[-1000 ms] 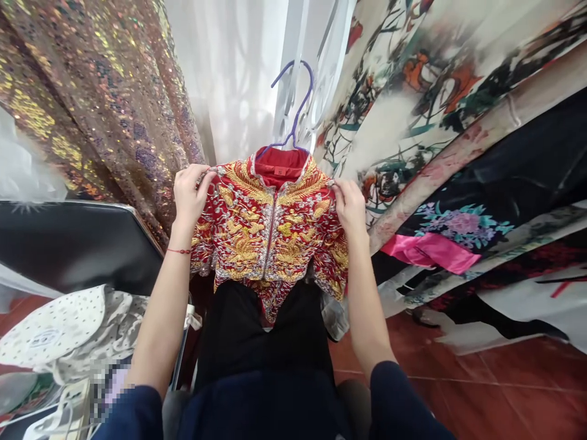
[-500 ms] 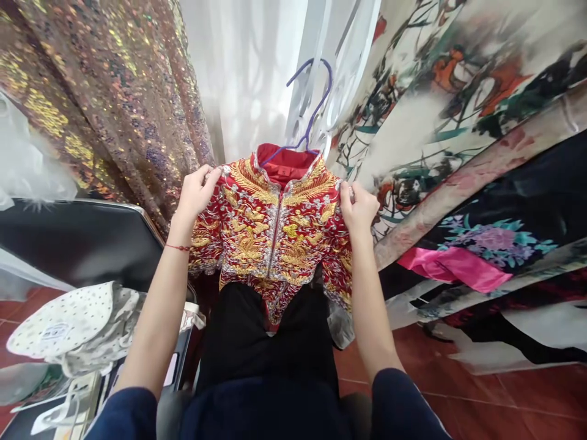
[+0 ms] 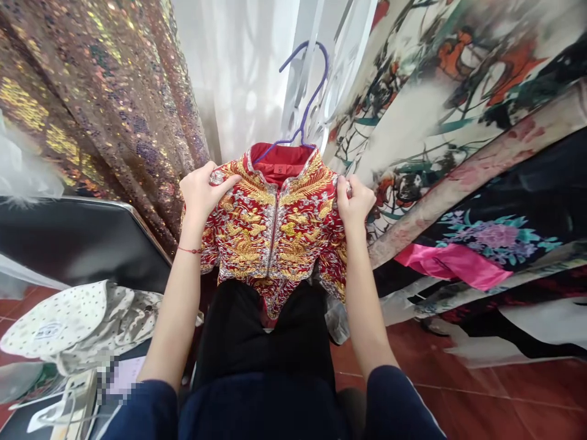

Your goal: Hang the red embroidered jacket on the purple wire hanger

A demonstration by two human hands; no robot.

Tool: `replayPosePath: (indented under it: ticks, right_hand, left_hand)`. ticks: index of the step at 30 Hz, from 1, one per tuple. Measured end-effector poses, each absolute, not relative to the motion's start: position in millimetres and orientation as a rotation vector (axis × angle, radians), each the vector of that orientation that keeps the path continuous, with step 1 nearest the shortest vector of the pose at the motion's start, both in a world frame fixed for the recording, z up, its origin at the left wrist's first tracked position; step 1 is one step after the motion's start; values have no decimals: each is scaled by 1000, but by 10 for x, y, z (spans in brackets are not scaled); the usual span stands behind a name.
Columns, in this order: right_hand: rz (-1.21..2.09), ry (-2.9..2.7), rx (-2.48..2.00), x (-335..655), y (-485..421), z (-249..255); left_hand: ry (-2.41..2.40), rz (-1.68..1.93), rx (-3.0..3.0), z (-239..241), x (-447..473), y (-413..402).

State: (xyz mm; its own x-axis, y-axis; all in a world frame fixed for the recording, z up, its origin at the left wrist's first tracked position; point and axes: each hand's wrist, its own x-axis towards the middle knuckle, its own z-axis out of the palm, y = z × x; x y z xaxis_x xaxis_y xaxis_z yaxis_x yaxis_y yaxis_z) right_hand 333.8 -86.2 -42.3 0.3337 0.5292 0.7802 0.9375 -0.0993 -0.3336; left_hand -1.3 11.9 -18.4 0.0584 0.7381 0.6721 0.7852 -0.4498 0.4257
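Note:
A red jacket (image 3: 275, 226) thick with gold and silver embroidery hangs on a purple hanger (image 3: 308, 91) in front of me. My left hand (image 3: 202, 190) grips its left shoulder, thumb lying on the front. At the other shoulder seam, my right hand (image 3: 354, 200) pinches the cloth. The jacket's hem rests against my black-clad lap (image 3: 261, 342). Its zip front is closed and the red lining shows at the collar.
A sequinned bronze cloth (image 3: 105, 98) hangs at left, a white sheer curtain (image 3: 243, 73) behind, painted floral fabrics (image 3: 458, 110) and a pink piece (image 3: 454, 264) at right. A black chair back (image 3: 77, 238) and a dotted white cap (image 3: 59, 321) lie at lower left. Red floor tiles (image 3: 495, 397) are below.
My left hand slid inward onto the front of the left shoulder. The hanger hook has risen a little and the jacket is drawn slightly narrower between my hands.

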Motion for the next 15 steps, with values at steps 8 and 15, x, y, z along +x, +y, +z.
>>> replayPosePath:
  ticks: [8, 15]
  right_hand:
    - [-742, -1409, -1910, 2812, -967, -792]
    - [-690, -1695, -1936, 2344, -721, -1236]
  left_hand:
    - [-1681, -1364, -2205, -250, 53, 84]
    - [-1736, -1284, -2173, -246, 100, -26]
